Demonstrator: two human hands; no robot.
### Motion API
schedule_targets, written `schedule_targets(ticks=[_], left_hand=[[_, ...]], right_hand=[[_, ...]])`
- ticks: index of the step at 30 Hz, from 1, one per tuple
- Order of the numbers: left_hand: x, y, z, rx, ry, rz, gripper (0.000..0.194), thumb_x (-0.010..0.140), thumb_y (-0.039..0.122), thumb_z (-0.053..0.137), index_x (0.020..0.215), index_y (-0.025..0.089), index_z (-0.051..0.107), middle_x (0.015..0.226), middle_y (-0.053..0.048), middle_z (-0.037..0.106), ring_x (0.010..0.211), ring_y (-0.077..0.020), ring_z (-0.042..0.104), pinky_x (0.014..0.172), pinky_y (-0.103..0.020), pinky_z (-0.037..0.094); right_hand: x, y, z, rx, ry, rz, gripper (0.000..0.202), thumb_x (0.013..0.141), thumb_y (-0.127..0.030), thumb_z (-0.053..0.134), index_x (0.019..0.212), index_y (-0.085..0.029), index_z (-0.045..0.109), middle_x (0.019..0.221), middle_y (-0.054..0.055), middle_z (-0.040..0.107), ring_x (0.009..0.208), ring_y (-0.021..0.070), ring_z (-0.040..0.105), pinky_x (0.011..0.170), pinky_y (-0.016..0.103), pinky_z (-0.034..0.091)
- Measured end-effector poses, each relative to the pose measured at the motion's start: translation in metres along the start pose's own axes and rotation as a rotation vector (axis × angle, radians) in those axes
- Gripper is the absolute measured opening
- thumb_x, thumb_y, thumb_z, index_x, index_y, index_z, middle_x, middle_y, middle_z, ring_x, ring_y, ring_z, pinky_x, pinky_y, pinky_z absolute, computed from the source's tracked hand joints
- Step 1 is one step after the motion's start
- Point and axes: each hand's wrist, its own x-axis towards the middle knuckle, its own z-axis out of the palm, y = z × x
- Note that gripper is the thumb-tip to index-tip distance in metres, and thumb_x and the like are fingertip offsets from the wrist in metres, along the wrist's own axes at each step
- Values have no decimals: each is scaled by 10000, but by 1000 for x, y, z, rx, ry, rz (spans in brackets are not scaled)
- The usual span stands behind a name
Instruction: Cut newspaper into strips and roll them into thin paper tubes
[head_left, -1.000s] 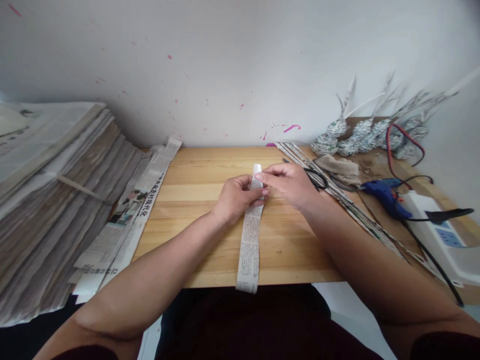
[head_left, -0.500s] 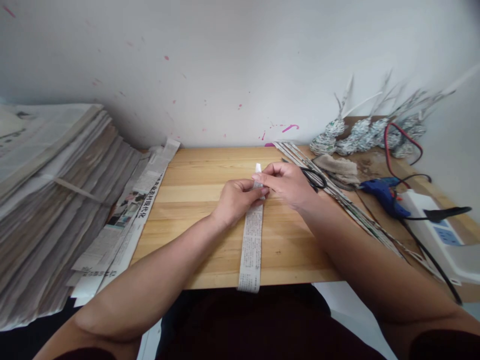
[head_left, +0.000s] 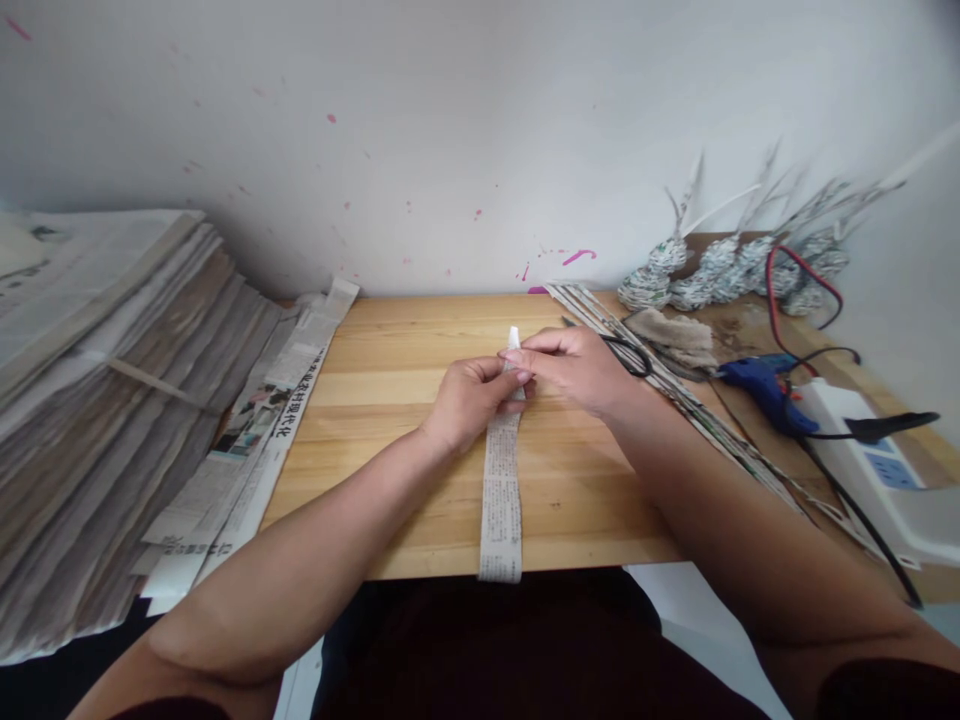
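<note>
A long strip of newspaper (head_left: 501, 500) runs up the middle of the wooden table, its near end hanging just over the front edge. Toward its far end, my left hand (head_left: 474, 398) pinches the strip between thumb and fingers. My right hand (head_left: 570, 365) grips the same strip slightly farther up, the two thumbs almost touching. Beyond the fingers pokes a narrow white tip, where the paper looks folded or rolled tighter. The fingers hide the part of the strip between them. Black-handled scissors (head_left: 634, 356) lie partly behind my right hand.
Left stands a tall newspaper stack (head_left: 112, 420), with cut newspaper strips (head_left: 262, 410) beside it. On the right are thin paper rods (head_left: 675, 400), a cloth (head_left: 671, 337), a blue glue gun (head_left: 765, 390), a white power strip (head_left: 862, 460) and woven paper pieces (head_left: 705, 275) by the wall.
Both hands keep their pinch at nearly the same spot. The strip's lower part has shifted slightly and bends a little differently.
</note>
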Motion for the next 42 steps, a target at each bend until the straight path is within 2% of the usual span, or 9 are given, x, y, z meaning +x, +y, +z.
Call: schedule_targets(ticks=[5, 10, 16, 23, 25, 27, 30, 34, 42], left_hand=[[-2, 1, 2, 38, 7, -17, 243, 643, 255, 841, 833, 130, 755, 821, -32, 713, 721, -100, 628, 705, -257, 564], [-5, 4, 2, 159, 0, -26, 189, 692, 195, 794, 868, 142, 748, 821, -28, 708, 717, -111, 630, 626, -240, 565], [-4, 2, 2, 91, -22, -91, 218, 696, 182, 795, 895, 145, 717, 839, -24, 694, 732, -115, 653, 605, -230, 571], [-6, 2, -2, 502, -27, -62, 186, 718, 243, 787, 790, 144, 648, 642, -9, 629, 522, -137, 616, 468, -263, 514], [-6, 8, -5, 394, -92, -116, 263, 671, 197, 823, 886, 144, 681, 754, -38, 685, 584, -140, 638, 501, -267, 531], [-5, 14, -7, 156, -129, -171, 381, 652, 147, 834, 1009, 157, 703, 931, -67, 714, 721, -140, 668, 605, -277, 571], [-4, 17, -6, -104, -96, -194, 352, 688, 101, 791, 1029, 151, 720, 1028, -78, 711, 869, -140, 683, 754, -279, 579], [-3, 9, -2, -114, -56, -116, 217, 704, 160, 793, 908, 119, 731, 895, -54, 710, 822, -127, 679, 791, -289, 574], [-2, 2, -4, 252, 22, 62, 266, 675, 327, 824, 840, 145, 722, 779, -34, 696, 657, -119, 615, 671, -288, 564]], right_hand=[[2, 1, 3, -61, 113, -3, 281, 764, -451, 768, 696, -180, 750, 663, 25, 691, 623, 150, 605, 575, 279, 450], [2, 3, 4, -61, 139, -3, 280, 755, -456, 771, 705, -181, 757, 676, 26, 697, 627, 155, 603, 573, 281, 453], [2, 3, 6, -46, 177, 20, 228, 746, -420, 777, 735, -192, 780, 719, 33, 728, 673, 164, 627, 605, 283, 477], [3, -2, 4, -14, 197, 28, 214, 729, -425, 787, 734, -211, 788, 767, 34, 755, 741, 184, 657, 697, 316, 505], [2, -5, 3, -3, 196, 50, 237, 723, -449, 793, 728, -212, 786, 719, 23, 733, 696, 170, 640, 664, 309, 500], [0, -7, 3, 1, 176, 57, 253, 721, -460, 795, 717, -208, 779, 680, 17, 711, 657, 160, 619, 621, 298, 493], [0, -6, 4, 33, 137, 62, 258, 726, -462, 792, 724, -205, 774, 688, 26, 713, 641, 158, 616, 588, 291, 495], [1, 1, 5, 29, 157, 51, 240, 732, -450, 797, 733, -211, 779, 716, 28, 725, 660, 157, 624, 601, 286, 491], [3, 2, 3, 57, 159, 9, 227, 725, -434, 806, 721, -208, 778, 720, 22, 727, 689, 154, 625, 643, 287, 487]])
